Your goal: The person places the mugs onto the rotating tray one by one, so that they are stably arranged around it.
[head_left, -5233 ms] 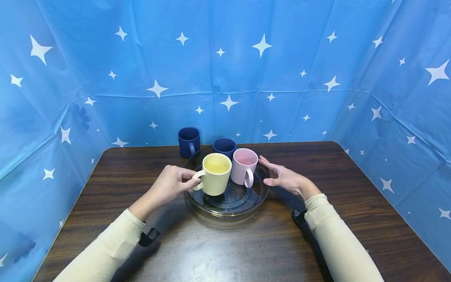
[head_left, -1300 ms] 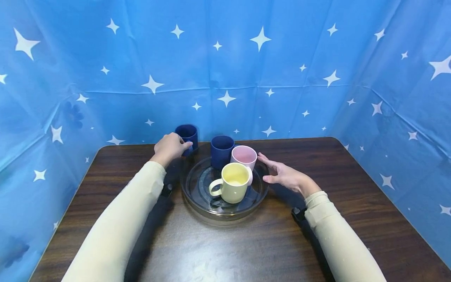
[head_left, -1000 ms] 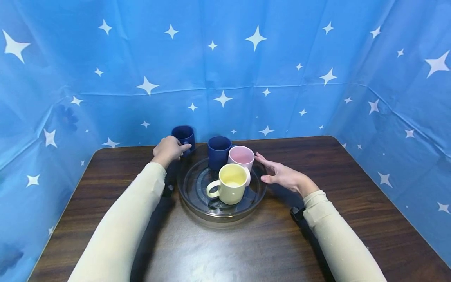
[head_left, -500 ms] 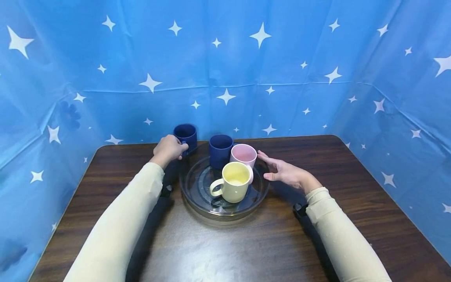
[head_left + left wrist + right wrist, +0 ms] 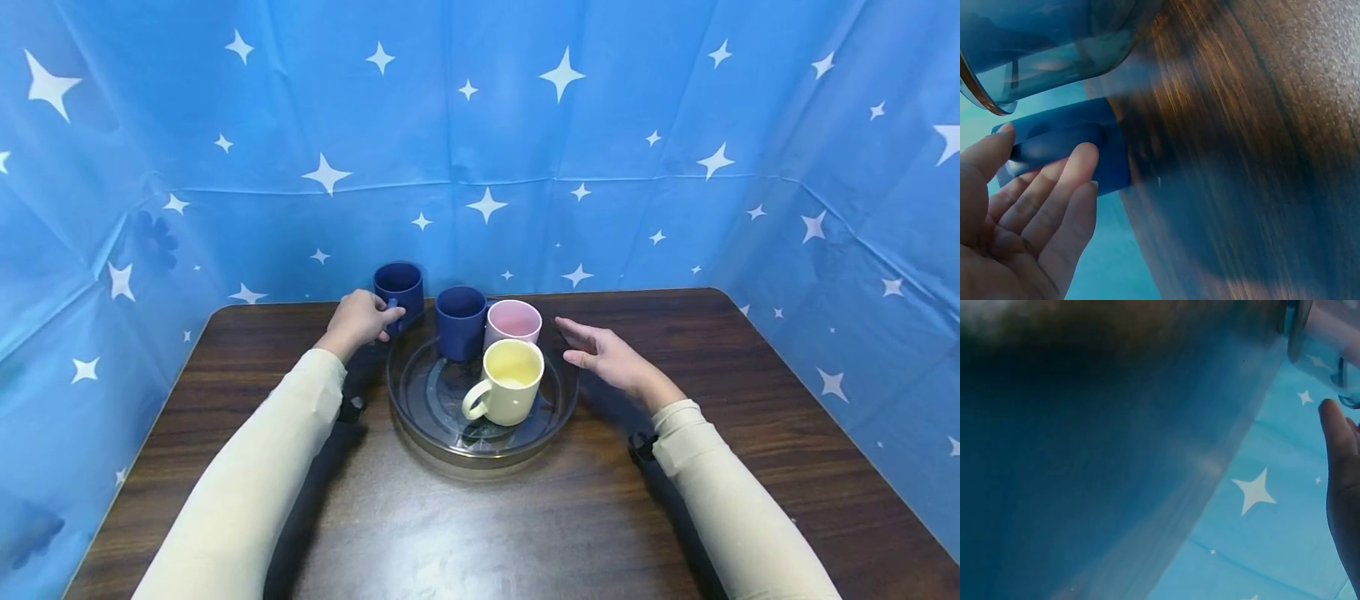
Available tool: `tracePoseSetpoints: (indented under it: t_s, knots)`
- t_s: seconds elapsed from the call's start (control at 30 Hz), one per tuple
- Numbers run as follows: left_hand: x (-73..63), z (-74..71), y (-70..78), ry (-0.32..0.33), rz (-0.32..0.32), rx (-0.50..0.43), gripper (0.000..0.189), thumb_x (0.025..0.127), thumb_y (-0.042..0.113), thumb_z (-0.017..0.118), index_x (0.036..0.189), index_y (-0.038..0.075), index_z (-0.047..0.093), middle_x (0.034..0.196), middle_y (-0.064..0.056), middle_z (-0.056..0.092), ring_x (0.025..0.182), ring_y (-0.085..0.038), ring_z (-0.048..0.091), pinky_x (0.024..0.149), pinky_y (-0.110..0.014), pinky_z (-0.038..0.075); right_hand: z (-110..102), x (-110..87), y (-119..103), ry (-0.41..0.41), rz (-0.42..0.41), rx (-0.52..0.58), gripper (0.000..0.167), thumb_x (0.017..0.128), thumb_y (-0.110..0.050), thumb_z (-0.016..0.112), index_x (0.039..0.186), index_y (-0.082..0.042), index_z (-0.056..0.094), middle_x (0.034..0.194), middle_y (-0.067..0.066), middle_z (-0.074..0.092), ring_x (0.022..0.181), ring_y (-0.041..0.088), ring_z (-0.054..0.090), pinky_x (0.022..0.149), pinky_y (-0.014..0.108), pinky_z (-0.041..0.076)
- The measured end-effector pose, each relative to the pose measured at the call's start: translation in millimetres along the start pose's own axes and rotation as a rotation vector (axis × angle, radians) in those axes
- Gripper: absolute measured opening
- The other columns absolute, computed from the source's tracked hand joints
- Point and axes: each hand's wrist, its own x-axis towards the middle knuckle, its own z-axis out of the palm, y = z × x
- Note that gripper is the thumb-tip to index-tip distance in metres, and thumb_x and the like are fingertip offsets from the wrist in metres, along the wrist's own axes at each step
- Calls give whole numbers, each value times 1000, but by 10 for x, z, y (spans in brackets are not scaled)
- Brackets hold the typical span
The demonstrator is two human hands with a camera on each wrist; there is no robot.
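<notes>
Pinched between my left hand's [image 5: 358, 318] thumb and fingers is the handle of a dark blue mug [image 5: 405, 292], which stands upright on the table at the back, just left of a round clear tray [image 5: 480, 454]. The left wrist view shows thumb and fingertips on either side of that handle [image 5: 1054, 147]. A second blue mug [image 5: 459, 325], a pink mug [image 5: 514, 315] and a pale yellow mug [image 5: 513, 382] stand upright on the tray. The yellow one partly hides the pink one. My right hand [image 5: 611, 358], fingers extended, is beside the tray's right rim.
The dark wooden table [image 5: 465, 533] ends at the back against a blue curtain [image 5: 480, 125] with white stars. More curtain encloses the left and right sides. Black straps [image 5: 642, 447] sit on both wrists.
The tray has turned: the second blue mug and pink mug shifted left, and the yellow mug slightly right. Earlier, my left hand released the yellow mug and moved to the back-left blue mug.
</notes>
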Motion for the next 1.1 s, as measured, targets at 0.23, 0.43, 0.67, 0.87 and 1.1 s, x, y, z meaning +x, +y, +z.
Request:
tracePoseSetpoints:
  t_s: [0.23, 0.43, 0.67, 0.87, 1.1]
  knots:
    - [-8, -4, -16, 6, 7, -17, 43, 104, 36, 59, 83, -1, 65, 81, -14, 73, 83, -31, 74, 64, -33, 47, 47, -70, -84, 57, -20, -71, 57, 104, -8, 57, 155, 3, 35, 160, 21, 34, 145, 38, 37, 114, 53, 35]
    - [-20, -8, -26, 13, 17, -27, 41, 105, 33, 58, 86, -2, 67, 83, -15, 72, 83, -31, 73, 64, -33, 48, 64, -157, -128, -18, -24, -101, 67, 102, -5, 60, 158, 5, 25, 164, 22, 24, 149, 39, 27, 116, 53, 29]
    - [-20, -21, -47, 14, 29, -24, 41, 106, 31, 57, 84, -2, 67, 79, -14, 73, 81, -32, 73, 60, -30, 47, 101, -279, -186, -91, 10, -201, 79, 98, -6, 65, 159, 6, 16, 166, 25, 14, 150, 43, 23, 115, 56, 30]
    - [-9, -12, -75, 24, 31, -23, 41, 105, 31, 57, 85, -2, 69, 75, -11, 72, 80, -31, 73, 57, -29, 47, 124, -268, -220, -96, 21, -196, 80, 97, -2, 66, 158, 7, 15, 166, 25, 11, 149, 43, 25, 114, 55, 32]
    - [-19, -4, -80, 9, 21, -26, 40, 106, 30, 56, 89, -3, 71, 80, -14, 73, 81, -32, 73, 59, -30, 50, 70, -222, -182, -122, 38, -197, 79, 98, 0, 63, 159, 7, 13, 166, 26, 9, 149, 43, 23, 115, 54, 31]
